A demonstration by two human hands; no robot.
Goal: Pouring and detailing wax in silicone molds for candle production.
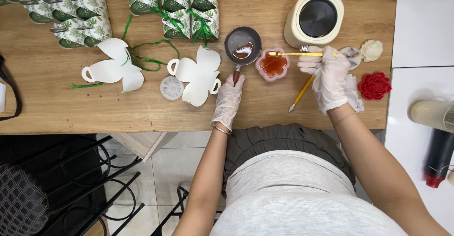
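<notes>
Here the left hand (pixel 228 101) grips the small pot (pixel 242 45) by its handle, likely light but spill-prone, while the right hand (pixel 330 75) pinches a thin stick (pixel 298 53) over the soft flower mould (pixel 272 65).

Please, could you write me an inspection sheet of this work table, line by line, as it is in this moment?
Surface: wooden table, a white counter to the right.
Job's things: flower-shaped mould filled with amber liquid; small metal pot with a little residue; yellow stick lying over the mould.
Clutter: flat white box cut-outs, leaf-print boxes with green ribbon, pencil, red flower casting, white flower casting.
Hands: left hand, gloved, on the pot handle; right hand, gloved, holds the stick.
Cables: one dark cord behind the cream round appliance.
Surroundings: black metal rack on tiled floor.
</notes>
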